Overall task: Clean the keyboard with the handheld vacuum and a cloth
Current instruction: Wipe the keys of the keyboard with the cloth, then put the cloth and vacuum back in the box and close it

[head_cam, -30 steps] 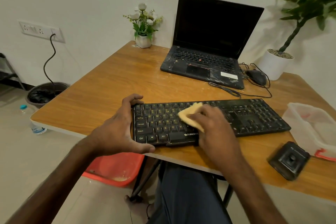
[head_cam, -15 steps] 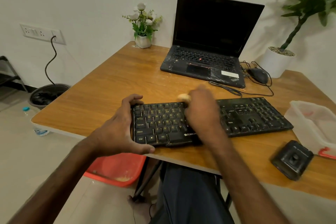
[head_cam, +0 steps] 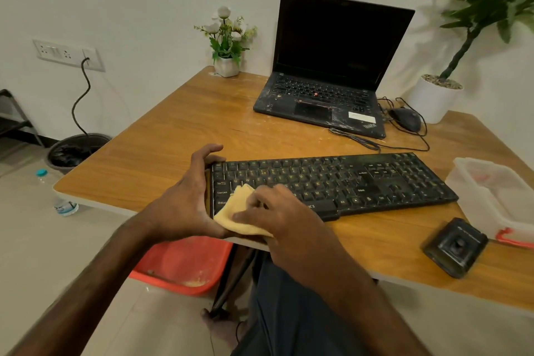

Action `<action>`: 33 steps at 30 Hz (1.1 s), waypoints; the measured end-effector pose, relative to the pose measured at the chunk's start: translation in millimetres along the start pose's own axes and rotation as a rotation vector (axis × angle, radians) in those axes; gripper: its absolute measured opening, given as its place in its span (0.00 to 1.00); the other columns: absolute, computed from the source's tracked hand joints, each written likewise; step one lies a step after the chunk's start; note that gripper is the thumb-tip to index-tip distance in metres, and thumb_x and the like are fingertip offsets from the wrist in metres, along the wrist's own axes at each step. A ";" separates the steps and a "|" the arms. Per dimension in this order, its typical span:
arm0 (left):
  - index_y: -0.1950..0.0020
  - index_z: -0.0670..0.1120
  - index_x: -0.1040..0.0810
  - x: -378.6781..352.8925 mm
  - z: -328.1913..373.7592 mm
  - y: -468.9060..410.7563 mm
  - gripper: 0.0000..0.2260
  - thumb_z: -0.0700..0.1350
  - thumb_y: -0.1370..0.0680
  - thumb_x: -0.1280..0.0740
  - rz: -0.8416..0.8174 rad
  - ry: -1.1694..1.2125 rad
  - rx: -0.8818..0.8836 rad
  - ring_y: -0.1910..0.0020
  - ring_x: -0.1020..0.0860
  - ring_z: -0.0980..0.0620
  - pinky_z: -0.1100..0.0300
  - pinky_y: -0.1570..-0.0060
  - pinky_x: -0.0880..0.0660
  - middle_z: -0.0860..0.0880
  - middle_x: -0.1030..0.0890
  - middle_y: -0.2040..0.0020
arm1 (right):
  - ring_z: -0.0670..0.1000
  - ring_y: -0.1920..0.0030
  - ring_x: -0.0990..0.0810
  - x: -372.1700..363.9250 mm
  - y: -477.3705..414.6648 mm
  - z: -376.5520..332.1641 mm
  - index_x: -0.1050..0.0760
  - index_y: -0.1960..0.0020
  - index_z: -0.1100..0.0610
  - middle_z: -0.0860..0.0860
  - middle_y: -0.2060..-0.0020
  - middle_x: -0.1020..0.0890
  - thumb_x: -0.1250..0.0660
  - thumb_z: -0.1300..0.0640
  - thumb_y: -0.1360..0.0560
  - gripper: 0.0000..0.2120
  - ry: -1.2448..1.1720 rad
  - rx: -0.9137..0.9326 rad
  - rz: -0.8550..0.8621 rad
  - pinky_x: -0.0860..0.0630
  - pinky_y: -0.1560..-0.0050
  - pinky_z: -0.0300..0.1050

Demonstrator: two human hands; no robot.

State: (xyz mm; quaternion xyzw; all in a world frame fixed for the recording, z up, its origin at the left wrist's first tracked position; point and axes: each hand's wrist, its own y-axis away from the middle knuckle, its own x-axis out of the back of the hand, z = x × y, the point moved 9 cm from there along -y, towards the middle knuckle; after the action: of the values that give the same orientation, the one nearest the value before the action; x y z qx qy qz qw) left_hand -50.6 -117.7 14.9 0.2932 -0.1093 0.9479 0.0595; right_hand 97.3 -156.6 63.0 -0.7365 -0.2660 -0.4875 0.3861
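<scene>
Keyboard point(head_cam: 346, 182), mid-frame on the desk point(head_cam: 202, 124): how far along?
— Cloth stage, I'd judge. Left hand point(head_cam: 185, 205) fingers clasp its left end; right hand point(head_cam: 277, 214) fingers clutch the cloth point(head_cam: 234, 211) there. Keys rightward probably remain.

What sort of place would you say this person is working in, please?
Probably a small office or home study: a wooden desk holds an open laptop, a wired mouse and a black keyboard.
</scene>
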 end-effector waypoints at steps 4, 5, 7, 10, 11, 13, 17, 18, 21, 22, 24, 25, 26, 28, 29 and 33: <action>0.25 0.65 0.54 -0.4 4.1 0.9 0.61 0.63 0.47 0.17 -0.016 0.003 0.010 0.33 0.30 0.68 0.59 0.32 0.28 0.64 0.38 0.29 | 0.48 0.48 0.31 11.9 9.3 17.0 0.20 0.39 0.52 0.51 0.48 0.24 0.31 0.66 0.31 0.22 0.138 0.015 0.113 0.26 0.61 0.40; 0.25 0.65 0.54 0.2 4.4 1.0 0.61 0.63 0.47 0.17 -0.016 0.008 0.015 0.33 0.31 0.68 0.59 0.31 0.29 0.64 0.38 0.29 | 0.48 0.48 0.30 16.6 13.2 28.1 0.20 0.39 0.52 0.51 0.48 0.23 0.29 0.68 0.32 0.23 0.152 -0.021 0.144 0.24 0.61 0.41; 0.26 0.65 0.53 0.9 3.6 1.6 0.60 0.63 0.46 0.17 -0.011 0.009 0.025 0.32 0.32 0.68 0.58 0.30 0.30 0.64 0.38 0.29 | 0.49 0.48 0.29 25.5 27.4 53.1 0.19 0.40 0.52 0.51 0.48 0.23 0.27 0.71 0.34 0.26 0.170 -0.125 0.185 0.20 0.61 0.45; 0.26 0.66 0.53 0.0 2.9 0.7 0.59 0.63 0.46 0.17 -0.016 -0.001 0.026 0.32 0.32 0.68 0.60 0.30 0.30 0.64 0.38 0.29 | 0.51 0.46 0.27 47.6 54.4 93.0 0.19 0.39 0.52 0.52 0.46 0.23 0.35 0.67 0.31 0.23 0.233 -0.318 0.236 0.24 0.54 0.45; 0.26 0.65 0.53 0.2 2.9 0.6 0.59 0.63 0.46 0.17 -0.017 -0.003 0.026 0.32 0.32 0.68 0.61 0.30 0.30 0.64 0.39 0.29 | 0.52 0.44 0.28 55.6 62.7 108.7 0.20 0.38 0.51 0.52 0.44 0.23 0.35 0.67 0.30 0.23 0.243 -0.413 0.247 0.26 0.51 0.45; 0.26 0.65 0.52 0.4 2.5 1.0 0.59 0.63 0.46 0.17 -0.014 -0.004 0.032 0.32 0.32 0.69 0.64 0.32 0.30 0.65 0.39 0.29 | 0.53 0.42 0.29 66.9 77.7 131.6 0.21 0.35 0.51 0.53 0.41 0.24 0.33 0.68 0.27 0.23 0.272 -0.602 0.281 0.27 0.47 0.47; 0.26 0.64 0.52 1.0 1.6 0.9 0.58 0.63 0.46 0.17 -0.013 0.011 0.037 0.33 0.32 0.70 0.69 0.34 0.31 0.66 0.39 0.29 | 0.54 0.45 0.26 51.0 76.9 102.0 0.21 0.36 0.53 0.53 0.44 0.24 0.28 0.71 0.34 0.28 0.263 -0.560 0.314 0.26 0.51 0.46; 0.26 0.63 0.51 2.0 1.3 0.9 0.58 0.63 0.46 0.17 -0.013 0.020 0.035 0.33 0.32 0.70 0.69 0.35 0.30 0.66 0.39 0.29 | 0.54 0.47 0.25 43.6 74.2 86.3 0.20 0.38 0.54 0.53 0.45 0.23 0.27 0.72 0.37 0.29 0.268 -0.459 0.291 0.25 0.53 0.45; 0.26 0.62 0.50 3.6 2.6 1.5 0.57 0.62 0.44 0.18 -0.024 0.038 0.038 0.33 0.32 0.70 0.71 0.37 0.30 0.64 0.39 0.29 | 0.48 0.47 0.25 41.3 71.4 75.6 0.18 0.40 0.52 0.48 0.48 0.23 0.25 0.71 0.35 0.26 0.100 -0.344 0.293 0.28 0.52 0.36; 0.26 0.61 0.50 3.1 3.1 1.1 0.55 0.61 0.44 0.18 -0.028 0.046 0.041 0.33 0.31 0.70 0.71 0.37 0.29 0.63 0.38 0.30 | 0.44 0.47 0.25 45.9 72.2 83.6 0.18 0.40 0.51 0.45 0.48 0.24 0.26 0.69 0.32 0.23 -0.009 -0.391 0.336 0.28 0.51 0.34; 0.27 0.61 0.49 3.2 3.3 0.3 0.52 0.59 0.41 0.19 -0.021 0.078 0.038 0.34 0.29 0.67 0.68 0.36 0.28 0.61 0.35 0.31 | 0.40 0.48 0.24 56.1 74.5 98.0 0.19 0.41 0.51 0.42 0.50 0.23 0.27 0.65 0.27 0.17 -0.191 -0.488 0.460 0.28 0.50 0.30; 0.27 0.62 0.49 3.4 3.1 0.1 0.51 0.58 0.41 0.19 -0.018 0.093 0.036 0.34 0.28 0.65 0.66 0.36 0.27 0.60 0.34 0.31 | 0.38 0.48 0.24 61.4 74.3 101.1 0.19 0.41 0.51 0.40 0.50 0.22 0.28 0.63 0.26 0.15 -0.232 -0.518 0.523 0.29 0.50 0.27; 0.27 0.62 0.49 3.9 3.7 0.4 0.51 0.58 0.40 0.19 -0.018 0.101 0.036 0.34 0.27 0.64 0.64 0.35 0.26 0.60 0.33 0.31 | 0.36 0.48 0.24 64.7 73.3 102.3 0.19 0.41 0.51 0.40 0.51 0.22 0.28 0.62 0.25 0.14 -0.259 -0.536 0.572 0.29 0.50 0.26; 0.25 0.62 0.50 3.8 5.6 2.0 0.53 0.60 0.40 0.18 -0.021 0.126 0.048 0.34 0.26 0.63 0.62 0.35 0.26 0.59 0.31 0.31 | 0.35 0.48 0.23 66.0 72.0 104.6 0.20 0.42 0.48 0.38 0.51 0.21 0.29 0.60 0.24 0.13 -0.352 -0.583 0.624 0.28 0.51 0.27; 0.25 0.62 0.50 4.6 8.2 2.8 0.54 0.62 0.41 0.18 -0.007 0.144 0.050 0.34 0.26 0.65 0.65 0.35 0.27 0.60 0.30 0.31 | 0.35 0.49 0.23 63.3 72.9 107.2 0.21 0.42 0.46 0.38 0.50 0.20 0.30 0.58 0.23 0.13 -0.423 -0.618 0.635 0.27 0.52 0.29; 0.27 0.61 0.46 16.1 30.1 9.8 0.48 0.70 0.39 0.25 0.242 0.086 0.021 0.35 0.41 0.83 0.83 0.42 0.39 0.62 0.40 0.25 | 0.44 0.53 0.17 47.6 81.5 109.8 0.20 0.44 0.46 0.42 0.53 0.16 0.31 0.57 0.23 0.10 -0.711 -0.721 0.662 0.18 0.60 0.44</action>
State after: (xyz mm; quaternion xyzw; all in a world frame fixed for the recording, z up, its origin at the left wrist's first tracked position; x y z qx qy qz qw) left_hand -49.3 -133.7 46.5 0.2376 -0.1315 0.9609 -0.0539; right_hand 234.4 -110.7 56.9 -0.9824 0.0467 -0.1247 0.1310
